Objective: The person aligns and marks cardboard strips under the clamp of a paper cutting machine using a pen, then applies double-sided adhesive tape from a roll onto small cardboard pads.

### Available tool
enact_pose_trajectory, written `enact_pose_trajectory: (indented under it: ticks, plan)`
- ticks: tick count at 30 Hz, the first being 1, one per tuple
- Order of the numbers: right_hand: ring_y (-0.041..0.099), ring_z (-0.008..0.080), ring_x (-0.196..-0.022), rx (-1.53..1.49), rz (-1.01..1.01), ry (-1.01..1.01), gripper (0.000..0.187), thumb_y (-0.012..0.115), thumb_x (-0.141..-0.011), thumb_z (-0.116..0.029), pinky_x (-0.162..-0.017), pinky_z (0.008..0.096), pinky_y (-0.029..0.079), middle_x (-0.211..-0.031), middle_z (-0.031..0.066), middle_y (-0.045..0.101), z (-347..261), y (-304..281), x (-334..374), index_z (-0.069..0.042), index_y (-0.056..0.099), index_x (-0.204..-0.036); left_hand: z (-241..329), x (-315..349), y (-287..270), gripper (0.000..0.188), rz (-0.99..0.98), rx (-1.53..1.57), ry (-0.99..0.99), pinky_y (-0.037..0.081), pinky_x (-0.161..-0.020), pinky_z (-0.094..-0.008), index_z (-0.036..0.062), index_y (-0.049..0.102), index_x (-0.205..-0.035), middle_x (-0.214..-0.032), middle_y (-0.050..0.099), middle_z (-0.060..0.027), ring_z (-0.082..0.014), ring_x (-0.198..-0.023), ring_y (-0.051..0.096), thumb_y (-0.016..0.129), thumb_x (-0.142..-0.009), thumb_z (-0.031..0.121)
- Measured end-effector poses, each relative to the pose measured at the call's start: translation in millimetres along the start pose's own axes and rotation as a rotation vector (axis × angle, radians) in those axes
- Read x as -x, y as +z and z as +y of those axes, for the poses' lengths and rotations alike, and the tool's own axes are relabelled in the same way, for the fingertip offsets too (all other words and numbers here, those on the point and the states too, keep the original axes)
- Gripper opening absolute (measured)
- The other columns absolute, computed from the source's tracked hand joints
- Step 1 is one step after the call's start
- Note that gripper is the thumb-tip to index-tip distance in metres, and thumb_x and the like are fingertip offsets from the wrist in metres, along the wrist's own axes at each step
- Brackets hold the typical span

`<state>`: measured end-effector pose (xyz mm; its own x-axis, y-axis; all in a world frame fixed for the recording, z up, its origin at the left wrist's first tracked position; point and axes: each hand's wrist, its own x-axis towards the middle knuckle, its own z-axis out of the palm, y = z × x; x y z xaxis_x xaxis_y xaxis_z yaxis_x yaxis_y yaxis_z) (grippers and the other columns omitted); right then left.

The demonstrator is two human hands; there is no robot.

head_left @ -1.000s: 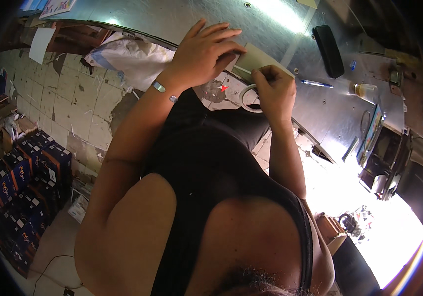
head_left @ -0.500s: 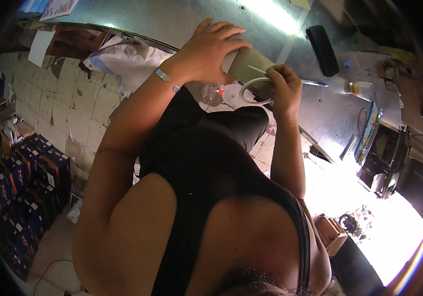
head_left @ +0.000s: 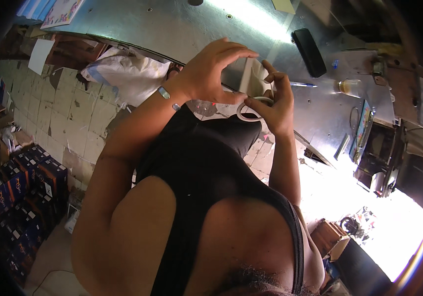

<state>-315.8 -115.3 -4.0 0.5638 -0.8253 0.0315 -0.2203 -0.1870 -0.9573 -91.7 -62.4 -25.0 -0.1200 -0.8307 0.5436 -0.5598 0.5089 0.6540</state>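
Note:
A small pale box [head_left: 255, 85] is held up between my two hands, close to the near edge of the metal table. My left hand [head_left: 216, 71] spans the box's left side, fingers at the top edge and thumb at the lower one. My right hand [head_left: 279, 102] is closed at the box's right side, with a white ring-shaped roll of tape [head_left: 239, 114] hanging by its thumb. Some of those fingers reach over the box and hide part of it. Whether a strip of tape now sticks to the box I cannot tell.
On the metal table [head_left: 191, 34] lie a black case [head_left: 309, 52], a pen [head_left: 302, 84] and a small clear cup [head_left: 348, 88]. A white sack [head_left: 127, 74] rests below the table's edge. Dark printed boxes [head_left: 21, 197] are stacked on the floor at the left.
The box has turned from its flat, greenish face to a narrower, paler side. My left hand has come lower, and the right fingers now reach over the box.

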Motion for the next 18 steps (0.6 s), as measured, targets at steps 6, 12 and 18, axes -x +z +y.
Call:
enact_pose_trajectory:
  ticks: [6, 12, 18]
  plan:
    - [0.057, 0.0042, -0.070, -0.307, -0.014, -0.062, 0.071, 0.091, -0.064, -0.004, -0.056, 0.0193, 0.049, -0.143, 0.0232, 0.055, -21, -7, 15, -0.009, 0.037, -0.110, 31, -12, 8, 0.087, 0.113, 0.340, 0.072, 0.048, -0.109, -0.0402, 0.0023, 0.053, -0.142, -0.136, 0.062, -0.0143, -0.0277, -0.124, 0.062, 0.091, -0.068, 0.028]
    - [0.048, 0.0000, -0.063, -0.456, 0.054, -0.143, 0.076, 0.098, -0.061, -0.012, -0.052, 0.0157, 0.042, -0.138, 0.0237, 0.058, -11, -6, 26, -0.011, 0.038, -0.108, 44, -18, 11, 0.104, 0.096, 0.586, 0.066, 0.048, -0.110, -0.0412, 0.0009, 0.041, -0.149, -0.135, 0.061, -0.0192, -0.0278, -0.123, 0.064, 0.097, -0.064, 0.023]
    - [0.044, -0.0011, -0.061, -0.495, 0.060, -0.145, 0.080, 0.100, -0.057, -0.012, -0.051, 0.0144, 0.038, -0.131, 0.0218, 0.062, -10, -9, 28, -0.012, 0.038, -0.107, 52, -18, 10, 0.115, 0.083, 0.593, -0.003, 0.050, -0.108, -0.0411, 0.0023, 0.035, -0.152, -0.131, 0.063, -0.0188, -0.0270, -0.119, 0.066, 0.099, -0.059, 0.024]
